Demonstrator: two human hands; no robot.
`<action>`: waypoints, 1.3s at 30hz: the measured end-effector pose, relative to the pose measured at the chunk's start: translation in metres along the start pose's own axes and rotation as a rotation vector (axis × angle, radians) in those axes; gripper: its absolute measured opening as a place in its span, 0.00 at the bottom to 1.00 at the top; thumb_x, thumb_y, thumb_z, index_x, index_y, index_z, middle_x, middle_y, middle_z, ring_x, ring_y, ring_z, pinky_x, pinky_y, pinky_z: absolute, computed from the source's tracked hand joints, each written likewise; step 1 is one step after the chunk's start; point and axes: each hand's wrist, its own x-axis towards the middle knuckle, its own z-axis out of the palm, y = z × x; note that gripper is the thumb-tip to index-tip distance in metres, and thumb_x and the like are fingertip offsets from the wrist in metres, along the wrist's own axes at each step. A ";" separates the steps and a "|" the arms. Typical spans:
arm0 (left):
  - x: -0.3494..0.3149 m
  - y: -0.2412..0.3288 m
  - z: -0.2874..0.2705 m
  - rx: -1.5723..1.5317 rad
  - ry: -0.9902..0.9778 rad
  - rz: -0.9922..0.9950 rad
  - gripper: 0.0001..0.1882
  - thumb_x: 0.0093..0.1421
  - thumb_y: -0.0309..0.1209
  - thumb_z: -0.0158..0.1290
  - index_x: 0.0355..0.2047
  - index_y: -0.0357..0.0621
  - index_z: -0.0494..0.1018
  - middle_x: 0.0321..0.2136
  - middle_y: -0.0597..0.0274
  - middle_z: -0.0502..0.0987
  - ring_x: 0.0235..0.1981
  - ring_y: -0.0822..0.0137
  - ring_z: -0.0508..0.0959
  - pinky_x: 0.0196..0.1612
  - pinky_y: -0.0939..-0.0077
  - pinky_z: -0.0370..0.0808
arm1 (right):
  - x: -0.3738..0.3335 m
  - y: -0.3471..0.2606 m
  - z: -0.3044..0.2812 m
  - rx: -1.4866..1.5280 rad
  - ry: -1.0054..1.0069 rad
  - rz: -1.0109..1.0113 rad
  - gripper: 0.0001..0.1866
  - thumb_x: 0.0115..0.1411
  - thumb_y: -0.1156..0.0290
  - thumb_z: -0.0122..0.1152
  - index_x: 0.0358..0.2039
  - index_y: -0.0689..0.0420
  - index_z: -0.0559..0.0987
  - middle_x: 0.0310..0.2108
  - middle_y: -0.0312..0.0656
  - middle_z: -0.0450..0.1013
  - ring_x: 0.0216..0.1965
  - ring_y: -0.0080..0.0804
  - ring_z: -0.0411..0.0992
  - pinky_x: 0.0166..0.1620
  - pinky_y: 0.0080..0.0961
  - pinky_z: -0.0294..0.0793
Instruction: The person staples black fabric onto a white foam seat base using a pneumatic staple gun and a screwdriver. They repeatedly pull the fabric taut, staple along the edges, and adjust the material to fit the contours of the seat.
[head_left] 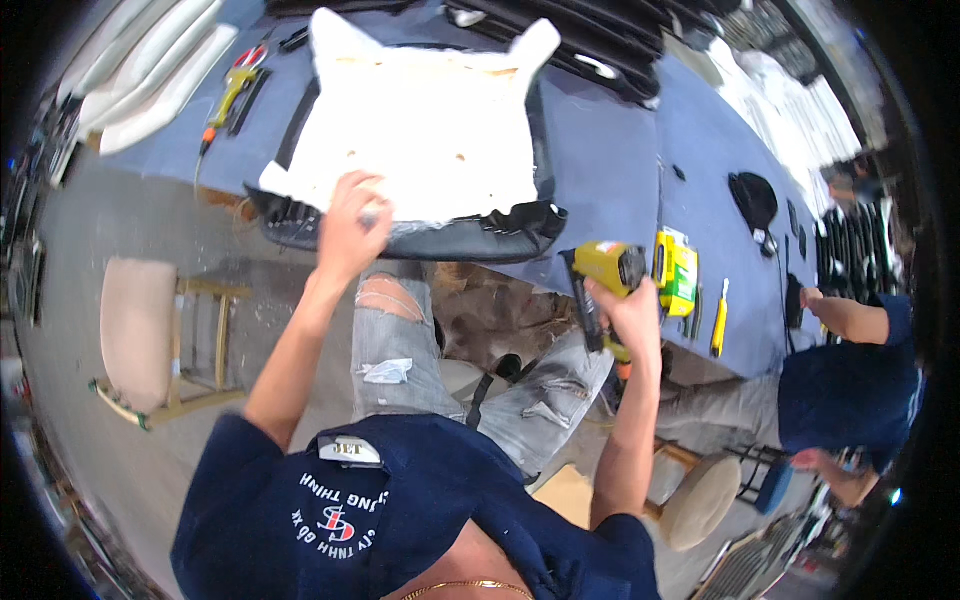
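A padded chair panel with a black cover (470,238) lies on the blue table, its face down. Spread over it is a white lining sheet (430,130), two of whose corners stick out at the far side. My left hand (355,225) is at the panel's near edge, left of its middle, fingers bent and pinching the sheet's edge; the fingertips are partly hidden. To the right of the panel, my right hand (628,312) grips a yellow and black staple gun (605,265) by its handle, held apart from the panel near the table's front edge.
On the blue table (605,170) lie a yellow-green air tool (232,95), a yellow-green box (677,275) and a yellow cutter knife (720,318). Black panels (570,50) are stacked behind. A beige chair (140,335) stands at left; another person (850,375) works at right.
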 end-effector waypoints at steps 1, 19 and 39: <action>-0.025 -0.003 -0.013 0.089 0.039 -0.038 0.08 0.58 0.29 0.62 0.34 0.39 0.77 0.53 0.49 0.76 0.58 0.45 0.74 0.62 0.55 0.69 | 0.004 0.000 -0.013 -0.082 0.042 0.019 0.19 0.57 0.71 0.72 0.48 0.64 0.83 0.28 0.37 0.80 0.22 0.20 0.73 0.27 0.24 0.73; -0.012 -0.171 -0.027 0.233 0.257 -0.096 0.25 0.77 0.43 0.42 0.66 0.39 0.69 0.72 0.41 0.60 0.71 0.41 0.62 0.70 0.54 0.58 | 0.000 0.124 -0.106 -0.138 0.725 -0.297 0.19 0.63 0.66 0.63 0.52 0.61 0.82 0.44 0.49 0.83 0.43 0.44 0.83 0.49 0.34 0.80; -0.113 -0.166 0.065 0.550 0.381 0.077 0.28 0.79 0.43 0.27 0.66 0.37 0.65 0.71 0.45 0.58 0.74 0.39 0.52 0.73 0.39 0.54 | 0.146 0.136 -0.089 -0.771 0.497 0.193 0.18 0.54 0.60 0.68 0.41 0.59 0.86 0.44 0.52 0.83 0.48 0.49 0.82 0.48 0.45 0.82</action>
